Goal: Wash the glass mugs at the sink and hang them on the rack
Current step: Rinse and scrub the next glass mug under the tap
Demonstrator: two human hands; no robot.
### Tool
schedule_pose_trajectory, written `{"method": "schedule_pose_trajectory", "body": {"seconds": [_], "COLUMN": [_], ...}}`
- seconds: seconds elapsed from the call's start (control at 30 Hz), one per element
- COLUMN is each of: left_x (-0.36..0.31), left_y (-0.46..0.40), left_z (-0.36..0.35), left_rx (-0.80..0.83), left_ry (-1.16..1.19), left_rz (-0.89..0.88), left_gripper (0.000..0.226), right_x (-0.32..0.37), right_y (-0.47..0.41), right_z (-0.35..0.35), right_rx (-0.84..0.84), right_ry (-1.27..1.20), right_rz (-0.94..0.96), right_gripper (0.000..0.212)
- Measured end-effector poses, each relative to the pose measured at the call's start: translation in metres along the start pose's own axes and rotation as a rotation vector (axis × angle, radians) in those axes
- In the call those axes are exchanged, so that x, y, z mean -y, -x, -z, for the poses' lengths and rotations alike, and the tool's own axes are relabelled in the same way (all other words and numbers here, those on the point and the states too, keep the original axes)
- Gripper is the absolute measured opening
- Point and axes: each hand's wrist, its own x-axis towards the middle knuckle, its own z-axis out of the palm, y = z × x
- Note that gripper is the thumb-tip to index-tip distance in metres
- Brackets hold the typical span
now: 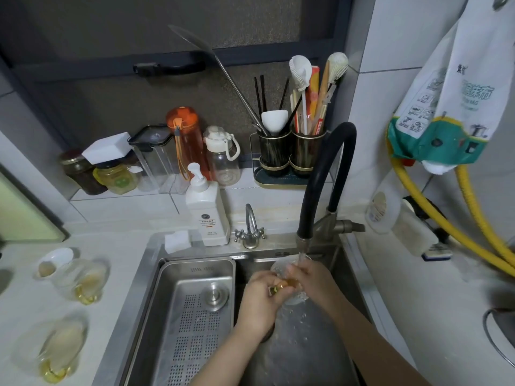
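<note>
- Both forearms reach up from the lower edge of the frame into the stainless steel sink (342,277).
- Left hand (259,305) has its grip curled round the amber handle of a clear glass mug (289,280), centre right of the frame; right hand (312,277) wraps the mug's body.
- Water from the black arched tap (328,174) falls onto the mug.
- Best to turn the mug slowly under the stream, holding the handle firmly; wet glass likely slips.
- Two more clear mugs (83,282) lie on the white counter (117,240), lower left.

"BAG" on hanging plastic bag (457,87)
</note>
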Motion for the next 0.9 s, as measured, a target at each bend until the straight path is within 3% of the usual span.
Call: {"method": "schedule_pose_trajectory", "body": {"seconds": [0.1, 0.17, 0.33, 0.43, 0.5, 0.6, 0.73, 0.9], "left_x": [0.005, 0.006, 0.002, 0.005, 0.005, 0.003, -0.003, -0.009], "left_y": [-0.003, -0.005, -0.004, -0.004, -0.003, -0.003, -0.006, -0.014], "left_z": [0.006, 0.010, 0.006, 0.004, 0.005, 0.006, 0.005, 0.003], "left_rx": [0.021, 0.029, 0.034, 0.041, 0.043, 0.022, 0.021, 0.063], "left_ry": [0.101, 0.252, 0.423, 0.625, 0.683, 0.717, 0.722, 0.758], "left_rz": [0.091, 0.204, 0.311, 0.437, 0.456, 0.448, 0.413, 0.375], "left_gripper": [0.025, 0.021, 0.030, 0.021, 0.019, 0.019, 0.014, 0.012], "right_x": [0.000, -0.004, -0.008, -0.009, -0.015, -0.035, -0.060, -0.110], "right_y": [0.004, 0.010, 0.009, 0.016, 0.017, 0.002, -0.032, -0.082], "right_z": [0.014, 0.020, 0.026, 0.032, 0.041, 0.060, 0.082, 0.099], "right_rx": [0.184, 0.318, 0.155, 0.076, -0.012, -0.154, -0.154, -0.184], "right_ry": [-0.081, 0.039, 0.207, 0.205, 0.195, 0.216, 0.352, 0.559], "right_rz": [0.145, 0.202, 0.254, 0.362, 0.420, 0.323, 0.180, -0.017], "right_gripper": [0.022, 0.025, 0.025, 0.013, 0.016, 0.018, 0.048, 0.066]}}
